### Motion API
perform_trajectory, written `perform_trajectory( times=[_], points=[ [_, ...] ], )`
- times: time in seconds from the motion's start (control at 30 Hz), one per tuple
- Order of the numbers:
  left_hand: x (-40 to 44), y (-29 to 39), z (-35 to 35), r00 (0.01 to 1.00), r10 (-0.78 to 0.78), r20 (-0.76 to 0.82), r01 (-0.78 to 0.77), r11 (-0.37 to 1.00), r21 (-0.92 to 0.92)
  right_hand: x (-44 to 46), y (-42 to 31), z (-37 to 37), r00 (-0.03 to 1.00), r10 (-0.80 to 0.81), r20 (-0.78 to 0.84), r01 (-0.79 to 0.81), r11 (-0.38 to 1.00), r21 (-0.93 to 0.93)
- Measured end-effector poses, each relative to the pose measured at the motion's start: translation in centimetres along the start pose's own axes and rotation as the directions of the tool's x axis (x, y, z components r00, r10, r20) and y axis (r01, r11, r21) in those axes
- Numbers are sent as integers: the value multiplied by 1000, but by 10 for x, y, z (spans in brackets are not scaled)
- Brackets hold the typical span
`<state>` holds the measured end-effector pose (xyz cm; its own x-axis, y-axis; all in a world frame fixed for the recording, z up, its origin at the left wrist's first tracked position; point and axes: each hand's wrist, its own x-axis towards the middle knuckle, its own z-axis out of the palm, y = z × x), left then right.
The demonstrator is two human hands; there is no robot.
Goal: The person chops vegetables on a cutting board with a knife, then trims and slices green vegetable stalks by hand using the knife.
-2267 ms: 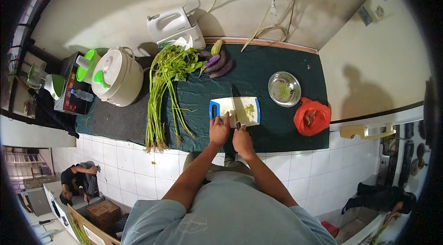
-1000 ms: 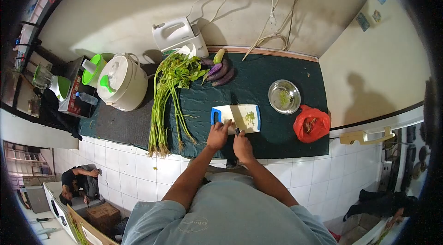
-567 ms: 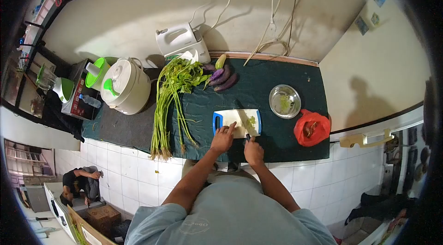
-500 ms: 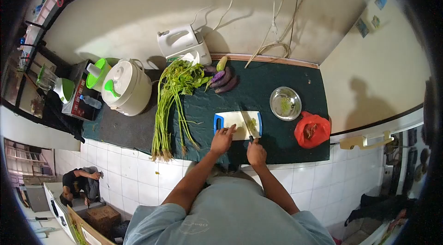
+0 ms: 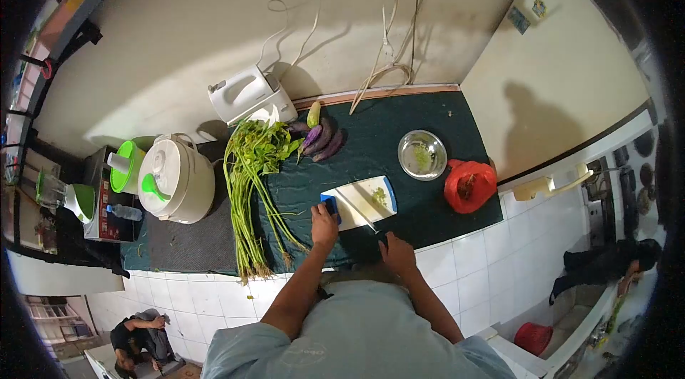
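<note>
**Knife in my right hand, board's end at my left**

The cutting board (image 5: 361, 196) lies on the green cloth (image 5: 378, 122); I judge it light, stiff and apt to slide, best held by its blue handle (image 5: 330, 206), toward eight o'clock. My left hand (image 5: 325, 228) touches that end; how tightly, I cannot tell. At five o'clock, my right hand (image 5: 397, 254) wraps the knife (image 5: 357, 210) by its dark handle (image 5: 380, 236), blade slanting toward ten.

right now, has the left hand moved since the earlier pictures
Yes. Against the cutting board, the left hand has moved left, from the white surface to the blue handle.
</note>
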<state>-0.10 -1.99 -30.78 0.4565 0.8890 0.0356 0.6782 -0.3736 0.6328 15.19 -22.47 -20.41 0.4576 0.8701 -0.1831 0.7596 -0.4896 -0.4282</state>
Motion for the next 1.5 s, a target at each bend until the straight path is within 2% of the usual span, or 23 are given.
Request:
perform_trajectory(
  times=[0.07, 0.13, 0.2, 0.27, 0.33, 0.4, 0.47, 0.5, 0.53, 0.6, 0.63, 0.7, 0.73, 0.8, 0.93, 1.0, 1.03, 1.07, 1.1, 1.13, 1.23, 1.3, 1.5],
  points=[
    [1, -5, -3, 997, 58, -47, -58, 998, -1, -4, -1, -2, 999, 12, 42, -13, 1000, 23],
    [9, 15, -29, 976, -181, 122, 181, 983, 14, -5, 1, -5, 997, 17, 77, -20, 999, 47],
    [23, 6, -25, 969, -185, 166, 173, 981, 83, -5, 7, -9, 982, 9, 187, -19, 998, 53],
    [28, 5, -31, 956, -199, 214, 168, 974, 155, -4, 14, -12, 982, 29, 189, -42, 997, 62],
    [43, 17, -40, 894, -362, 265, 296, 919, 259, 2, 23, -19, 984, 53, 171, -65, 996, 66],
    [54, 17, -47, 913, -332, 239, 297, 939, 171, 13, 33, -31, 975, 16, 223, -11, 1000, -27],
    [51, 10, -48, 871, -382, 310, 437, 890, -130, 17, 41, -42, 977, -14, 211, 27, 998, -58],
    [43, 8, -45, 866, -387, 316, 441, 890, -118, 17, 42, -45, 977, -55, 208, 74, 993, -87],
    [36, 6, -42, 849, -373, 375, 501, 794, -344, 16, 42, -49, 975, -52, 214, 70, 995, -76],
    [26, 7, -39, 834, -301, 462, 552, 447, -704, 16, 45, -58, 972, -100, 212, 107, 994, -24],
    [20, 8, -38, 835, -299, 462, 550, 457, -699, 17, 47, -61, 974, -98, 206, 103, 995, -15],
    [6, 17, -40, 801, -285, 526, 581, 158, -798, 18, 50, -68, 955, -146, 258, 155, 988, -16],
    [-1, 21, -47, 816, -223, 534, 570, 148, -808, 19, 50, -71, 958, -140, 251, 147, 989, -10],
    [-8, 33, -52, 795, -236, 559, 585, 51, -810, 17, 45, -87, 952, -131, 277, 139, 990, -8],
    [6, 79, -71, 809, -235, 539, 565, 57, -823, 18, 40, -112, 986, -92, 143, 81, 994, 77],
    [28, 110, -74, 856, -161, 492, 516, 199, -833, 25, 44, -116, 999, -47, 22, 44, 995, 86],
    [38, 113, -67, 869, -113, 482, 494, 248, -833, 30, 47, -117, 999, -49, 20, 47, 995, 92],
    [49, 142, -76, 859, -147, 491, 512, 275, -814, 35, 51, -118, 998, -43, -52, 48, 994, 101],
    [59, 148, -71, 872, -106, 478, 486, 302, -820, 42, 55, -119, 991, -37, -125, 51, 993, 107],
    [67, 153, -66, 883, -64, 465, 459, 328, -826, 49, 60, -119, 991, -42, -126, 56, 992, 111],
    [85, 152, -42, 895, -56, 442, 433, 338, -835, 69, 78, -115, 978, 26, -208, 1, 991, 131],
    [91, 156, -35, 898, -57, 435, 427, 340, -838, 80, 95, -111, 951, 87, -295, -69, 995, 72],
    [92, 182, -39, 901, -72, 427, 422, 370, -828, 98, 124, -111, 921, 210, -327, -233, 972, -31]
  ],
)
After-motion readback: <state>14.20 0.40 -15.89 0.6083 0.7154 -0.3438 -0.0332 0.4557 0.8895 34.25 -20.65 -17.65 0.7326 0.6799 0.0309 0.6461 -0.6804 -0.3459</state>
